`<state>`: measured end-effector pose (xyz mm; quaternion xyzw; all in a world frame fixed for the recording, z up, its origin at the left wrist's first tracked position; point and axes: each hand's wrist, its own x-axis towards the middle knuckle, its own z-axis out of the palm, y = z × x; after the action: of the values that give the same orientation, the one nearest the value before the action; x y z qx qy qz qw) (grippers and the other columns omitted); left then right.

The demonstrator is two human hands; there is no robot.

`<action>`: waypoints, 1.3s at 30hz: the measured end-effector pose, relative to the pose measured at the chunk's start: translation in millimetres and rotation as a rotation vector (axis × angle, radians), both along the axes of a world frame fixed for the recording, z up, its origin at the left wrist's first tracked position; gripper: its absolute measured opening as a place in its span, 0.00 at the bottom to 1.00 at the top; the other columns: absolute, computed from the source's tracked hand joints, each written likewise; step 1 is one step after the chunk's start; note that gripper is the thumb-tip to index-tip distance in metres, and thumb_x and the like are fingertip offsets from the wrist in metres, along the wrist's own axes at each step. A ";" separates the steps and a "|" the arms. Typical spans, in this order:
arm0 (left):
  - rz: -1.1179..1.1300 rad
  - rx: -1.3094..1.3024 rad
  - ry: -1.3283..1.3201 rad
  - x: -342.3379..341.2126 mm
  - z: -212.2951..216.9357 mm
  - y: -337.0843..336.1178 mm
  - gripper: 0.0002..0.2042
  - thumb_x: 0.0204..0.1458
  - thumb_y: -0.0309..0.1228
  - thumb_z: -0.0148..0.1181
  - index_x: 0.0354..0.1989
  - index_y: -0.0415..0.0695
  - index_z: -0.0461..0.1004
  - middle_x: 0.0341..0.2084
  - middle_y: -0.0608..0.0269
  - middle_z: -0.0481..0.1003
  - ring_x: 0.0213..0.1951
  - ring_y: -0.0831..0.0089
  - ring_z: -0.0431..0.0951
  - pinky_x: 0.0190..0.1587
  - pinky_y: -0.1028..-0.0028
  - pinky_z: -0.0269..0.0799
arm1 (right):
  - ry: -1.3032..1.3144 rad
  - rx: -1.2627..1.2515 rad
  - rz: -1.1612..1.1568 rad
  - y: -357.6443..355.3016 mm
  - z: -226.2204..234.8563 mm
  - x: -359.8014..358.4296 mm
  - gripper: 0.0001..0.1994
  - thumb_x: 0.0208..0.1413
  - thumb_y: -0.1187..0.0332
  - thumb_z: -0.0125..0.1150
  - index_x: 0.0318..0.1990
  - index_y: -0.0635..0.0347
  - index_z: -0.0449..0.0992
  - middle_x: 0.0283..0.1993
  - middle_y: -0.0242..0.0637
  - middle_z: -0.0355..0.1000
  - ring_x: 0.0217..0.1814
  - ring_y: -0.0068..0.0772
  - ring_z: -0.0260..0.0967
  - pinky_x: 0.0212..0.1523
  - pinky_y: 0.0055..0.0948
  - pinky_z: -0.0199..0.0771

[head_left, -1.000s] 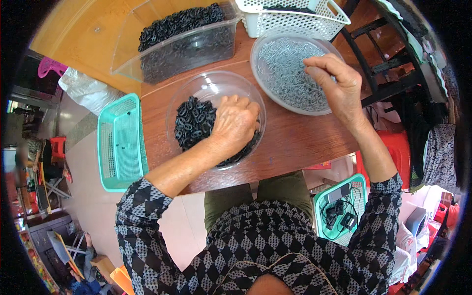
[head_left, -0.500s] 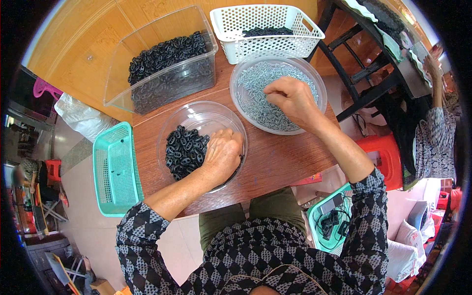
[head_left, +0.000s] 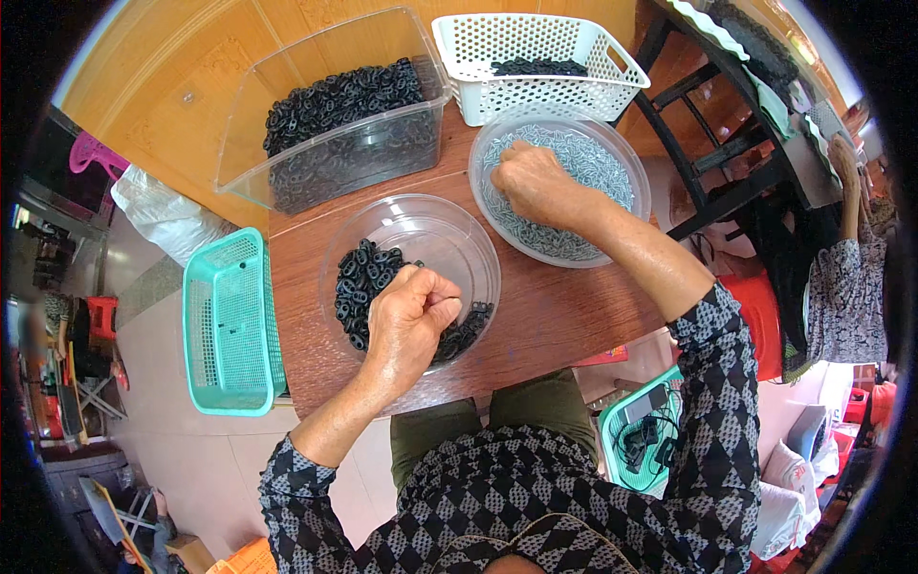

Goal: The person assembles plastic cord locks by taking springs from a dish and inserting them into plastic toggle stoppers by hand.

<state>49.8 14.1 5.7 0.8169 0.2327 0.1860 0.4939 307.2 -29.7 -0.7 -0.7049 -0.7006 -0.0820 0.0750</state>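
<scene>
My left hand (head_left: 409, 323) is closed above a round clear bowl (head_left: 421, 212) that holds small black oval plastic pieces with holes (head_left: 360, 287). What its curled fingers hold, if anything, is hidden. Over a second round bowl (head_left: 643, 182), filled with small silvery screws (head_left: 593, 172), my right hand (head_left: 535, 180) is closed with the fingertips pointing down at the screws. I cannot make out whether it pinches one. The two bowls stand side by side on a brown wooden table (head_left: 535, 316).
Behind stand a clear box (head_left: 335, 167) heaped with black pieces and a white perforated basket (head_left: 545, 91). A turquoise basket (head_left: 229, 325) is left of the table. Another turquoise basket (head_left: 612, 450) holds cables. A black wooden frame (head_left: 717, 143) and a person's arm (head_left: 845, 182) appear at right.
My left hand has lifted from among the black pieces and turned, fingers curled. My right hand has shifted to the left side of the screw bowl. The whole view has moved slightly.
</scene>
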 end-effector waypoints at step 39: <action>0.377 -1.058 -0.527 -14.3 -7.7 0.3 0.04 0.53 0.23 0.55 0.32 0.35 0.71 0.25 0.56 0.75 0.27 0.67 0.78 0.28 0.71 0.75 | 0.433 0.407 0.273 -32.4 4.7 -127.2 0.06 0.38 0.77 0.58 0.25 0.63 0.67 0.28 0.41 0.64 0.32 0.44 0.62 0.29 0.37 0.65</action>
<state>35.4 14.4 -2.1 0.3329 0.3039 0.3249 0.8314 180.0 -62.0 4.0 -0.5759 -0.7257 -0.0579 0.3719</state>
